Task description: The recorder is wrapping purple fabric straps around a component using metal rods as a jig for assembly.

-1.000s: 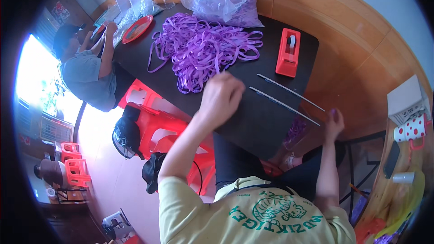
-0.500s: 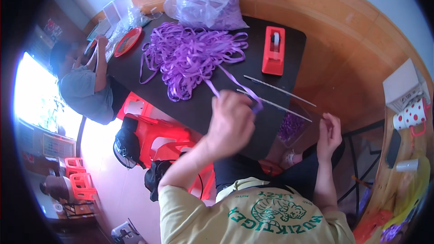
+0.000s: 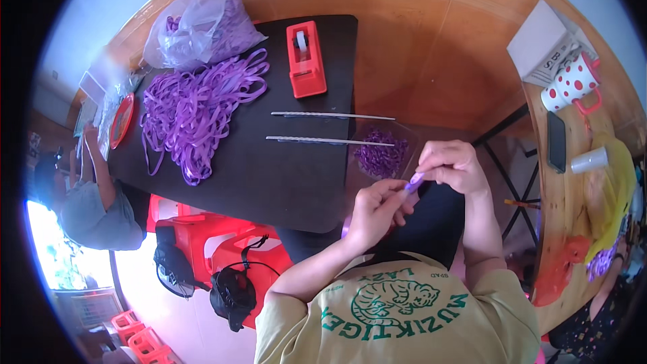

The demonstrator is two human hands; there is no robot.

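Note:
Above my lap, just off the table's near right corner, both hands meet on a purple ribbon [image 3: 415,180]. My left hand [image 3: 381,210] pinches it between thumb and fingers, and a tail of ribbon shows below that hand. My right hand [image 3: 455,164] is closed on the ribbon's upper end with its fingertips. A tangled pile of purple ribbons [image 3: 192,111] lies on the dark table [image 3: 269,192]. Two thin metal rods, a far one [image 3: 337,115] and a near one [image 3: 323,140], stick out past the table's right edge. Beneath their ends stands a clear container of purple pieces [image 3: 381,156].
A red tape dispenser [image 3: 308,67] and a plastic bag of ribbons [image 3: 205,30] sit at the back. Right, a wooden bench [image 3: 573,216] bears a dotted mug [image 3: 573,84], a phone [image 3: 556,141] and a white cup [image 3: 590,160]. A person [image 3: 101,209] sits left, near red stools [image 3: 229,249].
My left hand has carried a ribbon from the pile to above my lap. My right hand, empty before, has closed on it. The view has turned right.

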